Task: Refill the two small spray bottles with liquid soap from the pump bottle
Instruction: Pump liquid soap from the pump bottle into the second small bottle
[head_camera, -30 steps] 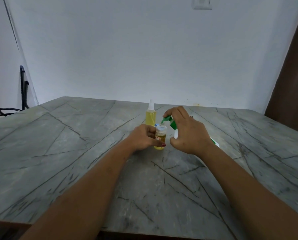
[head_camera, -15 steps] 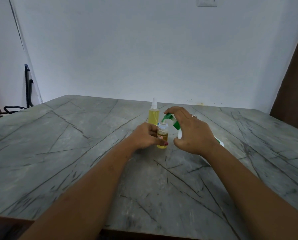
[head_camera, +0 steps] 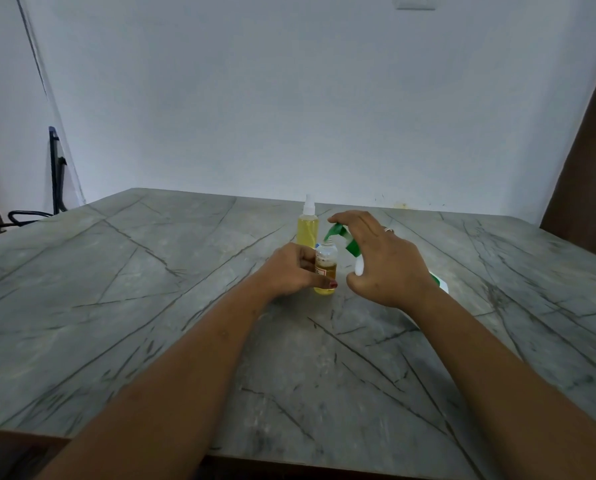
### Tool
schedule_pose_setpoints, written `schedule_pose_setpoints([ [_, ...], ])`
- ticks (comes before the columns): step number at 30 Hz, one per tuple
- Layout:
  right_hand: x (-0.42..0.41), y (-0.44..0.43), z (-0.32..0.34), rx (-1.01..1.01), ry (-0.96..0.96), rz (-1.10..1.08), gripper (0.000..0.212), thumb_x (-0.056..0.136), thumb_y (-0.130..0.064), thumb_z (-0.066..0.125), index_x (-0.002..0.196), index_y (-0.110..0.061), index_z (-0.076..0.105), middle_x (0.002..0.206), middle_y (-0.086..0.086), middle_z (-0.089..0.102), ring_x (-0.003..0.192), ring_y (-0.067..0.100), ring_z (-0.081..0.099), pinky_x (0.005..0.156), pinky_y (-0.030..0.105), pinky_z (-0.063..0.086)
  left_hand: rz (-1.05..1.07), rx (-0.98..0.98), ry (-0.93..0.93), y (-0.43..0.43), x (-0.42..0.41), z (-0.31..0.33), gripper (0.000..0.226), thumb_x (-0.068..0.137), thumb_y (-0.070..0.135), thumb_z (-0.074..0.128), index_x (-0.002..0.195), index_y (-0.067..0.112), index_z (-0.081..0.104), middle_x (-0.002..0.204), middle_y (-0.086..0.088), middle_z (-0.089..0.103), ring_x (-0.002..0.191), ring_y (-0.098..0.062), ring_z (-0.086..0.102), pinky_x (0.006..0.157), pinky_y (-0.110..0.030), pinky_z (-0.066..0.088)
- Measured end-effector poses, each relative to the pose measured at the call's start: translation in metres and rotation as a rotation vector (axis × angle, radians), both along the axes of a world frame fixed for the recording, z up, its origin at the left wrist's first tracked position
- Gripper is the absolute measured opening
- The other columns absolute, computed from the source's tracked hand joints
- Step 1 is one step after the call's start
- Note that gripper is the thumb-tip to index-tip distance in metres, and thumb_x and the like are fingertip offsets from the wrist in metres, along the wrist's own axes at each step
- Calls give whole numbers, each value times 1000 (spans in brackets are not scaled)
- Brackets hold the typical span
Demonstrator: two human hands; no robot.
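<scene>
Small clear spray bottle [head_camera: 325, 268], uncapped and partly filled with yellow liquid, stands near the middle of the grey veined stone table [head_camera: 151, 306]. Left hand [head_camera: 291, 271] grips it from the left, fingers curled round its body. Right hand [head_camera: 383, 261] curls over the green pump head [head_camera: 338, 233] of the tilted white pump bottle [head_camera: 358, 270], the spout tip just above the open neck. Just beyond stands a tall yellow spray bottle [head_camera: 307, 228] with a white cap. A black chair [head_camera: 55, 168] sits far left.
</scene>
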State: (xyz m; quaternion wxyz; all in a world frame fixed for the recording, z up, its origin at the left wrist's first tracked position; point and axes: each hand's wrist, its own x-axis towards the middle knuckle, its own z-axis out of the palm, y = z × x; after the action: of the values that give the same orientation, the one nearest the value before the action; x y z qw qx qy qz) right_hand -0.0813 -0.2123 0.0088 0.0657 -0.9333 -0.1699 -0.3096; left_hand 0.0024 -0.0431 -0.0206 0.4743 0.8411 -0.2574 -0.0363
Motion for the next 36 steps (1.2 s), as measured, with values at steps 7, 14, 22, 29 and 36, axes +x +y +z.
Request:
schedule_pose_setpoints([
  [7,0,1,2,12,-16,-9,69,60,-27,69,123,-28,41,121,-8,45,74,9,46,51,16,29,-10,18,-9,-1,0,0,44,66,25,81,106,18,66,84,17,67,74,9,64,62,-8,44],
  [14,-2,5,2,26,-27,-19,64,61,-28,67,119,-28,41,118,-8,43,73,11,47,52,21,32,-47,0,-6,1,-3,1,42,65,22,81,105,17,68,95,7,71,86,-2,67,81,-22,50],
  [22,-1,4,1,-4,-11,-51,74,63,-28,69,129,-31,36,128,-8,43,80,7,42,60,22,43,-11,5,4,0,0,-1,43,65,24,82,105,18,66,87,14,68,77,6,65,66,-11,45],
  [29,-3,6,3,-9,-3,-64,65,63,-29,69,122,-28,41,121,-7,43,80,8,44,59,22,35,-13,21,-7,0,-1,-1,45,65,24,81,107,19,66,89,15,67,77,9,63,66,-9,44],
  [36,-5,5,2,-62,-32,-70,71,64,-29,67,128,-30,38,127,-8,44,80,9,48,58,21,36,16,19,-17,0,-2,-1,30,65,25,82,87,31,63,77,21,65,70,14,62,54,-4,41],
])
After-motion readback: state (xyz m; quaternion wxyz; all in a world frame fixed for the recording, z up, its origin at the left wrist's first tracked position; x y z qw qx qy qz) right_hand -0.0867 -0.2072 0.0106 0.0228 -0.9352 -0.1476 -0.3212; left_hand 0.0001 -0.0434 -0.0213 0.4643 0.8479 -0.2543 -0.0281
